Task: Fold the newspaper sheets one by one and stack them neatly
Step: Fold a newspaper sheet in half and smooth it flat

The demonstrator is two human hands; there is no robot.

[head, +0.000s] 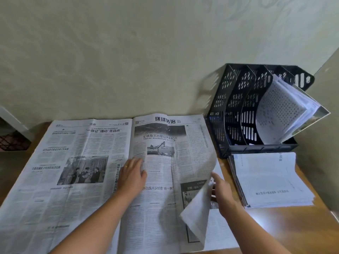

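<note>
Newspaper point(88, 162): spread open across the table point(286, 228), its top edge along the far edge by the wall, its centre crease running from there toward the person.
Left hand point(133, 173): lies flat on the crease, fingers straight and spread, holding nothing; it seems to pin the sheet so the paper will not slide as the far side lifts.
Right hand point(221, 192): at the sheet's right edge, thumb on top and fingers hidden behind the paper, pinching the page and curling it up and inward, apparently to start the first fold toward the left.
Lifted corner point(197, 217): stands off the table, blank side out, with more print showing flat beneath it.
Stack point(269, 180): papers piled near the table's right edge, just beside the newspaper, a likely landing place for folded sheets.
File rack point(256, 107): black, at the far right corner against the wall, one slot stuffed with leaning pages.
</note>
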